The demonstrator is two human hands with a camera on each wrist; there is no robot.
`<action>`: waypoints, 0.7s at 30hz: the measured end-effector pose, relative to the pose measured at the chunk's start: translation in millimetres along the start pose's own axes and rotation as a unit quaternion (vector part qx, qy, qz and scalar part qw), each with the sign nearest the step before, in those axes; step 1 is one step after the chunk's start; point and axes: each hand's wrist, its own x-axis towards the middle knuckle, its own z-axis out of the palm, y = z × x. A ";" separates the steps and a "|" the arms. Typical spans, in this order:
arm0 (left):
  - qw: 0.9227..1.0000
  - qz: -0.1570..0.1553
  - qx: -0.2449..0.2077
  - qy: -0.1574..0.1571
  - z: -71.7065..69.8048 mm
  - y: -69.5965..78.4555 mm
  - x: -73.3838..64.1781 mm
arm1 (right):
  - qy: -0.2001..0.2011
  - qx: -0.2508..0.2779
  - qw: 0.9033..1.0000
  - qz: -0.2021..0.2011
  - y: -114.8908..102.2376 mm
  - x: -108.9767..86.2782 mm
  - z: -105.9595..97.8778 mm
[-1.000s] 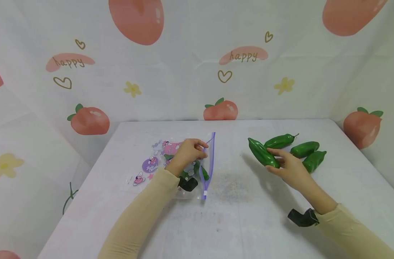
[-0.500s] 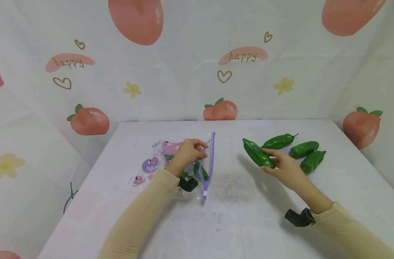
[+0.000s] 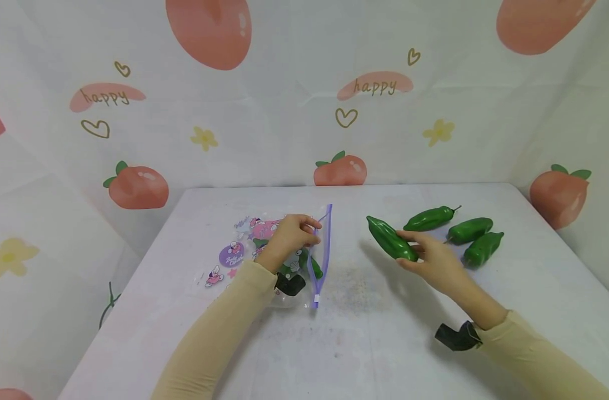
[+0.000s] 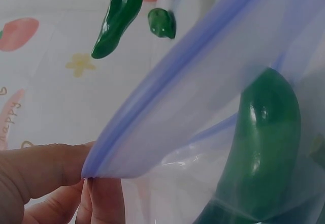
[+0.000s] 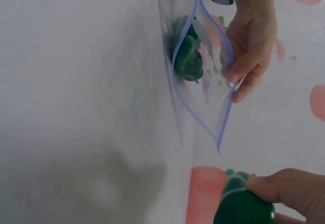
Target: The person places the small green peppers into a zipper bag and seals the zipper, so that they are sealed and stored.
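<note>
A clear zip bag (image 3: 231, 254) with a purple zip edge and printed cartoons lies on the left half of the table. My left hand (image 3: 293, 239) pinches its upper lip, so the mouth gapes to the right, as the right wrist view shows. Inside the bag are green peppers (image 4: 269, 132); how many is hidden. My right hand (image 3: 431, 261) grips a green pepper (image 3: 390, 239) between thumb and fingers, raised over the table right of the bag, its tip pointing up and left. Behind that hand lie three more green peppers (image 3: 429, 218) on the table.
The white table (image 3: 304, 355) has smudges near its middle. A white backdrop cloth (image 3: 284, 128) with peach prints hangs behind and at both sides. A dark wrist mount (image 3: 457, 336) juts from the right sleeve.
My right hand has carried the green pepper a little leftward, nearer the bag. The left hand and the bag have stayed put.
</note>
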 end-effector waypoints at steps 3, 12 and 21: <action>1.000 0.002 0.002 0.000 -0.4 0.1 -0.4 | 0.001 -0.003 1.000 -0.003 -1.1 0.4 2.3; 1.000 0.007 -0.006 -0.002 -1.1 -1.2 -0.4 | -0.010 0.014 1.000 -0.020 -6.9 2.8 7.3; 1.000 0.011 -0.020 -0.004 -1.5 -1.2 -0.9 | -0.021 0.026 0.999 -0.025 -12.9 5.7 11.8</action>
